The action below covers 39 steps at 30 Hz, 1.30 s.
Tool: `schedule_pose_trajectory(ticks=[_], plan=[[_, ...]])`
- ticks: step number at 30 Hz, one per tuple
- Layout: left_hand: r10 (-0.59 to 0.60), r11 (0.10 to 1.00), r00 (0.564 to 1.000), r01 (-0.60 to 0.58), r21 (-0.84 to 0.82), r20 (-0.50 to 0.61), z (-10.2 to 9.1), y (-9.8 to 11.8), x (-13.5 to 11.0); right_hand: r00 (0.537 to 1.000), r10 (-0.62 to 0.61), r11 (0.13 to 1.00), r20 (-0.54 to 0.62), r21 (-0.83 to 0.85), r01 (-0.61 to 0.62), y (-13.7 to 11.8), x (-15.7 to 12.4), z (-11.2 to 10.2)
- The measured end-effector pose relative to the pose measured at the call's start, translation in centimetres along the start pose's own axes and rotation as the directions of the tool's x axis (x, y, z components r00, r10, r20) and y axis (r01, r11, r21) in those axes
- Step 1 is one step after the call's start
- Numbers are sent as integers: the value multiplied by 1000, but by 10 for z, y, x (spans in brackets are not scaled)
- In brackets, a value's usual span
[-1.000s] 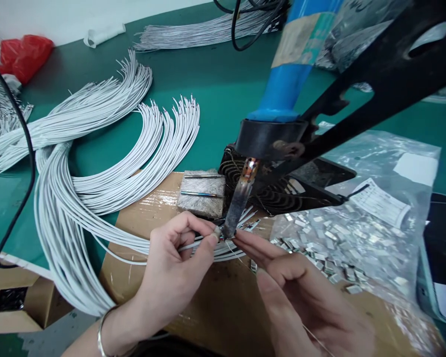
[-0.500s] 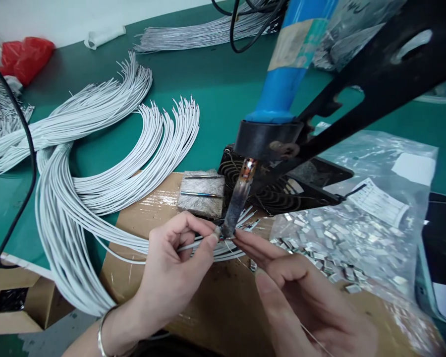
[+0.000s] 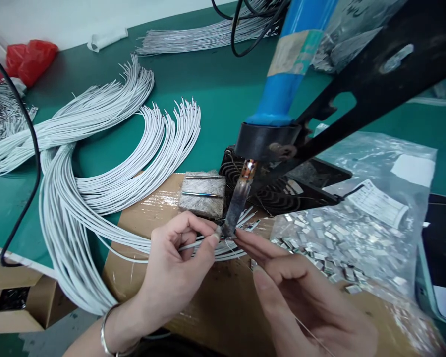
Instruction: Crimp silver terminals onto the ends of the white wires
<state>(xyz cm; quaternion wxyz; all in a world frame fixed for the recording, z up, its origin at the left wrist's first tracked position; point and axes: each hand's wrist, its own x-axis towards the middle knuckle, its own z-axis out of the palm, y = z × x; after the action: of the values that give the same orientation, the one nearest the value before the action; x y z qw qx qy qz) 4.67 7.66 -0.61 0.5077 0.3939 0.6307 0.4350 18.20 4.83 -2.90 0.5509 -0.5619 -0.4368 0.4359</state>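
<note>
Left hand pinching white wires between thumb and forefinger at a soldering iron tip, right hand pinching a thin wire, printed label on a plastic bag unreadable

Just beyond the fingers sits a grey fibrous block with two thin metal rods lying across it, and a black wire fan guard stands right beside that block. Below the fingers lies brown cardboard. To their right spreads a clear plastic bag of small silvery metal pieces, a printed paper label on it. Well left of the fingers, a black cable curves across the green mat, with a red plastic bag farther off and an open carton lower down
</note>
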Motion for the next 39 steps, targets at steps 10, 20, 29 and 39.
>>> schedule_pose_trajectory(ticks=[10,20,29,39], plan=[[37,999,999,-37,18,-17,0,0,0,999,26,1000,-33,10,-26,0,-1,4],[50,998,999,-49,38,-16,0,0,2,1000,-1,1000,-14,22,1,0,-1,3],[30,999,1000,-29,38,-10,0,0,1,1000,22,1000,-20,23,-22,-2,0,4],[21,999,1000,-21,28,-12,1,1,0,999,31,1000,-33,4,-31,0,-1,3]])
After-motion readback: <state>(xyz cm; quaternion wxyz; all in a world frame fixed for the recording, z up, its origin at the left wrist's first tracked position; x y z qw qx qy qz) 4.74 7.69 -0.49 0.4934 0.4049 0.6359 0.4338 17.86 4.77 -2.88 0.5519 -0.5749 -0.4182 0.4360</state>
